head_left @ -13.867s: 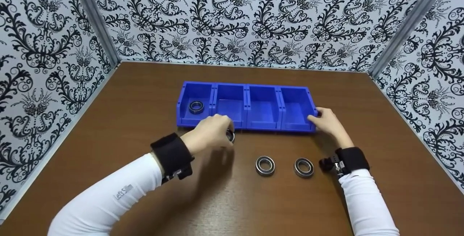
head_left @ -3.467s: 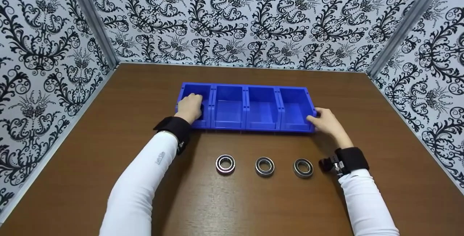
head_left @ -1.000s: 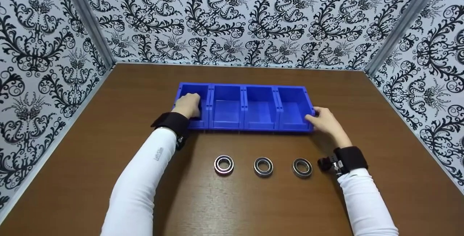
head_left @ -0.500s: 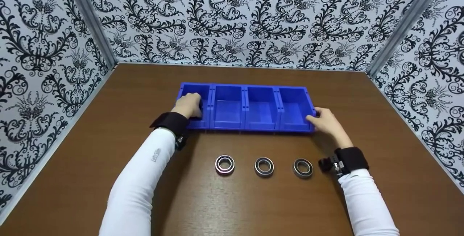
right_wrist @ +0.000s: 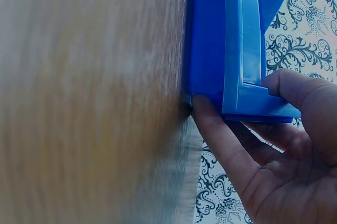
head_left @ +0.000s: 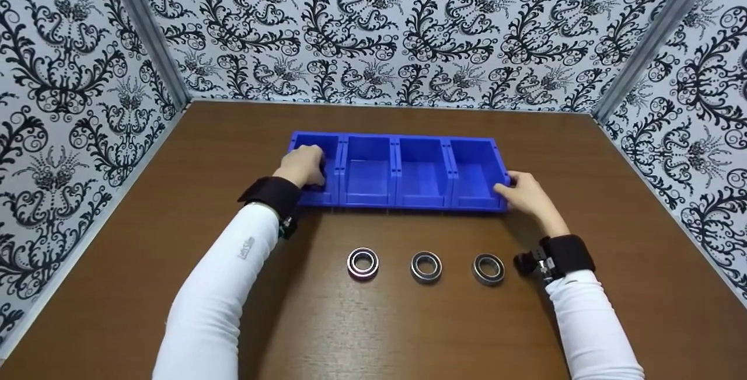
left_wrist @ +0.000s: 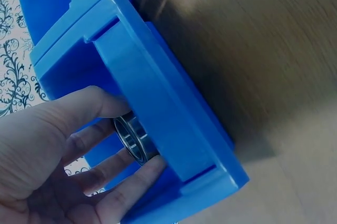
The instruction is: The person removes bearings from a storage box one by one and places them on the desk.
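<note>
My left hand [head_left: 301, 167] reaches into the leftmost compartment of the blue bin row [head_left: 367, 200]. In the left wrist view its thumb and fingers [left_wrist: 87, 103] pinch a metal ball bearing [left_wrist: 136, 138], tilted on edge behind the compartment's front lip. From the head view that bearing is hidden by the hand. At the far right end my right hand [head_left: 527, 194] grips the bin's side wall, thumb over the rim [right_wrist: 260, 105] and fingers outside. On the table before the bins lie three more bearings in a row: left [head_left: 362, 264], middle [head_left: 426, 267] and right [head_left: 488, 269].
Brown wooden table [head_left: 373, 333] under everything. Patterned panels [head_left: 373, 35] enclose it at the back and on both sides, with metal posts [head_left: 149, 35] at the corners. The other compartments hold nothing visible.
Since the oldest frame, a bearing has come to lie leftmost on the table, and my left hand has moved into the left compartment. Lately it has risen slightly; the right hand has stayed put.
</note>
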`<state>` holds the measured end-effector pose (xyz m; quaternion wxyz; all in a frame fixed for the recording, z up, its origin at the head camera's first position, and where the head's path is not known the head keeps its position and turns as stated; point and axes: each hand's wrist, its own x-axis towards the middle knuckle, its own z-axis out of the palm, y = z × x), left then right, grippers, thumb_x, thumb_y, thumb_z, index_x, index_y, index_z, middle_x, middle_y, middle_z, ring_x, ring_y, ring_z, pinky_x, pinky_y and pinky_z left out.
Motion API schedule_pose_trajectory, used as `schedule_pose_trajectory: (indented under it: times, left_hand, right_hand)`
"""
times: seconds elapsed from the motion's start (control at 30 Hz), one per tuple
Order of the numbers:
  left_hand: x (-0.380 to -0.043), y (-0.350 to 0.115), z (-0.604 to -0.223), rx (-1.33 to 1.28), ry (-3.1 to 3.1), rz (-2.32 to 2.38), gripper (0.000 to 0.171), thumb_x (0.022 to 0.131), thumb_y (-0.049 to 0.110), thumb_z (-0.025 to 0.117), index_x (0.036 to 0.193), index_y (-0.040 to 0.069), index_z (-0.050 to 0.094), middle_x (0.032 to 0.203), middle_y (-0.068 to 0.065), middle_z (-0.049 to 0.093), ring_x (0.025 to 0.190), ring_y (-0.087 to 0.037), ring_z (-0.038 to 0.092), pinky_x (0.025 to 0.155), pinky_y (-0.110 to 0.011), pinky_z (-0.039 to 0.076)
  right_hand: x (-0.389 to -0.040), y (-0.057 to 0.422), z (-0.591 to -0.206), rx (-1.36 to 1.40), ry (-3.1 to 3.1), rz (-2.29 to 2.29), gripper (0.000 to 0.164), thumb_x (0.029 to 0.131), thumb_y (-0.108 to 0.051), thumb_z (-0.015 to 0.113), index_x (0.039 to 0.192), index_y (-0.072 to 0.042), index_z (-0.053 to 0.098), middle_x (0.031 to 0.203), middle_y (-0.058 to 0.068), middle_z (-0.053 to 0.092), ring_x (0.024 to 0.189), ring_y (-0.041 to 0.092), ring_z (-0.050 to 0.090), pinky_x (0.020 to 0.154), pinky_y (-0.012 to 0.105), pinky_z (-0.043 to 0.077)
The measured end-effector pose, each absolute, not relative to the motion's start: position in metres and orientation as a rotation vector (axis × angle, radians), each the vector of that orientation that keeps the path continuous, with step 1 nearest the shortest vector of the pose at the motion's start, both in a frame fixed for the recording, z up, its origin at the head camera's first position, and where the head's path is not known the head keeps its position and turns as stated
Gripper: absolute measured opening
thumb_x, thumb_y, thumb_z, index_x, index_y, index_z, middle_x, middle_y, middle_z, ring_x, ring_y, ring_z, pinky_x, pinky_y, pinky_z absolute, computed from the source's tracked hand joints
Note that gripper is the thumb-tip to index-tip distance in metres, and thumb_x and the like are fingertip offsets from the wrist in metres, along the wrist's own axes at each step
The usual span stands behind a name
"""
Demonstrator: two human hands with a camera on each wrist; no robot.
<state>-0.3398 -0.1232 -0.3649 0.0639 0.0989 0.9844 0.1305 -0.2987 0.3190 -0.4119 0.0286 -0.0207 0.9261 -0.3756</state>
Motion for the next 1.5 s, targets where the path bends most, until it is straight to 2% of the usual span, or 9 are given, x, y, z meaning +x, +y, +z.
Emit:
schedule_pose_trajectory:
  times: [0.27, 0.63, 1.0, 1.23, 1.5]
  left_hand:
    - [-0.337, -0.124, -0.358, 0.3, 2.97, 0.399, 0.032, 0.076, 0.008, 0.073, 0.107, 0.001, 0.071, 0.115, -0.022, 0.074, 0.102, -0.038, 0.068, 0.091, -0.054, 0.059]
    - [-0.334, -0.123, -0.352, 0.316, 2.955, 0.42, 0.047, 0.077, 0.007, 0.072, 0.124, 0.002, 0.07, 0.129, -0.023, 0.07, 0.118, -0.042, 0.067, 0.1, -0.055, 0.057]
    - [-0.334, -0.124, -0.347, 0.315, 2.957, 0.439, 0.044, 0.075, 0.007, 0.071, 0.119, 0.003, 0.072, 0.128, -0.022, 0.071, 0.118, -0.042, 0.067, 0.099, -0.055, 0.057]
    - [-0.333, -0.125, -0.344, 0.304, 2.953, 0.452, 0.045, 0.075, 0.007, 0.072, 0.12, 0.003, 0.071, 0.129, -0.022, 0.07, 0.121, -0.042, 0.065, 0.102, -0.055, 0.055]
    - [-0.331, -0.124, -0.341, 0.343, 2.973, 0.459, 0.041, 0.073, 0.007, 0.071, 0.114, 0.002, 0.073, 0.123, -0.02, 0.073, 0.114, -0.04, 0.068, 0.098, -0.053, 0.057]
  right_hand:
    - [-0.298, 0.319, -0.41, -0.066, 2.875, -1.127, 0.049, 0.097, -0.014, 0.054, 0.136, 0.016, 0.053, 0.113, 0.032, 0.068, 0.076, 0.009, 0.064, 0.062, 0.016, 0.052]
    - [-0.296, 0.317, -0.409, -0.069, 2.876, -1.123, 0.047, 0.098, -0.014, 0.053, 0.134, 0.015, 0.056, 0.114, 0.033, 0.07, 0.079, 0.008, 0.066, 0.064, 0.014, 0.051]
    - [-0.296, 0.317, -0.411, -0.071, 2.861, -1.157, 0.047, 0.098, -0.012, 0.053, 0.135, 0.016, 0.054, 0.114, 0.033, 0.068, 0.076, 0.006, 0.064, 0.063, 0.014, 0.053]
    - [-0.298, 0.318, -0.41, -0.057, 2.853, -1.112, 0.053, 0.1, -0.016, 0.052, 0.141, 0.017, 0.048, 0.124, 0.036, 0.065, 0.088, 0.015, 0.069, 0.068, 0.014, 0.052]
    - [-0.297, 0.318, -0.411, -0.054, 2.843, -1.144, 0.052, 0.098, -0.014, 0.052, 0.14, 0.016, 0.049, 0.12, 0.035, 0.067, 0.078, 0.006, 0.066, 0.065, 0.014, 0.053]
